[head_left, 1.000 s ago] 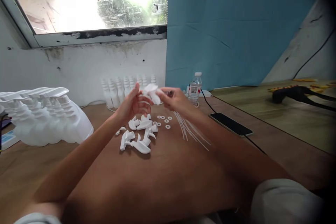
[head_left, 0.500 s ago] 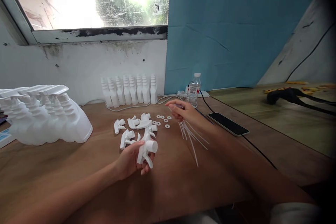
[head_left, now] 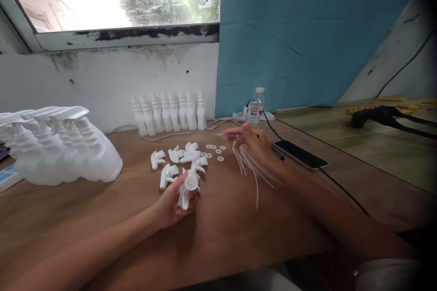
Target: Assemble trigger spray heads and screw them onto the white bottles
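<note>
My left hand (head_left: 177,204) is closed round a white trigger spray head (head_left: 186,193), its round collar turned up toward me. Several more trigger spray heads (head_left: 168,176) lie in a loose group just beyond that hand. My right hand (head_left: 251,143) is slightly blurred; its fingers pinch a thin pale tube (head_left: 225,135) that points left. Beneath that hand, several thin white tubes (head_left: 256,191) fan out on the table. Small white ring washers (head_left: 218,151) are scattered between the spray heads and my right hand.
A row of white bottles (head_left: 172,116) stands along the wall. Bigger white bottles (head_left: 68,150) lie stacked at the left. A clear water bottle (head_left: 254,111), a phone (head_left: 300,154) with a black cable and a white cord (head_left: 167,136) are at the back and right of the table (head_left: 218,241).
My left hand has turned the spray head so its collar opening faces me. My right hand has lifted a thin tube from the bunch. The view has shifted slightly.
</note>
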The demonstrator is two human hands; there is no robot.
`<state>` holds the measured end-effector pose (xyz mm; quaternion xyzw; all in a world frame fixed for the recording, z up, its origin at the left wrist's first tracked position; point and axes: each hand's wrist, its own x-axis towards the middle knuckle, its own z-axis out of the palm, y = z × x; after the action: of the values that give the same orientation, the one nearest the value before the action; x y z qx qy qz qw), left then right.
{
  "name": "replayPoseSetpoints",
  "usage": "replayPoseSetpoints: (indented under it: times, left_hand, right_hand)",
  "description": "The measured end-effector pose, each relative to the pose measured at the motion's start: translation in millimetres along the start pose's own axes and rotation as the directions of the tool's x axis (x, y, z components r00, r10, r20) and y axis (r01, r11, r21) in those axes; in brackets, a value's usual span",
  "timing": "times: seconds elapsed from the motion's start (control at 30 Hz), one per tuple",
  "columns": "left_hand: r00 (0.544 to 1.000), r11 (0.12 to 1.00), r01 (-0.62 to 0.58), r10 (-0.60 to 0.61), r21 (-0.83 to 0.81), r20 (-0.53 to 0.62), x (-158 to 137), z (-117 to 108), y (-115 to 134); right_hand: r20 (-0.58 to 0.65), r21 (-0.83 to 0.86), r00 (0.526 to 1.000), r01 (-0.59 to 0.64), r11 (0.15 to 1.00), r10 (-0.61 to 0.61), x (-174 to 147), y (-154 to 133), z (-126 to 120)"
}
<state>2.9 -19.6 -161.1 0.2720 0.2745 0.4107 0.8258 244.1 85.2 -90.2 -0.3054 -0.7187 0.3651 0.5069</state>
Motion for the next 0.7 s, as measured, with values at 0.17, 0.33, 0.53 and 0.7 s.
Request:
replayPoseSetpoints:
  times: [0.17, 0.33, 0.53, 0.7]
  left_hand:
    - [1.000, 1.000, -0.018, 0.018, -0.009, -0.021, 1, 0, 1]
    - [0.998, 0.999, -0.022, 0.024, 0.037, -0.057, 1, -3, -3]
    - [0.990, 0.990, -0.004, 0.024, 0.141, -0.137, 1, 1, -6]
    - [0.991, 0.994, -0.033, 0.046, 0.108, -0.126, 0, 0, -6]
  right_hand:
    - [0.359, 0.043, 0.933, -0.014, 0.999, -0.002, -32, -31, 34]
    - [0.388, -0.156, 0.894, 0.305, 0.940, -0.225, -44, -31, 45]
    - [0.556, -0.207, 0.652, 0.709, 0.674, -0.515, -53, -32, 52]
    - [0.405, -0.235, 0.872, 0.390, 0.890, -0.275, -56, -35, 55]
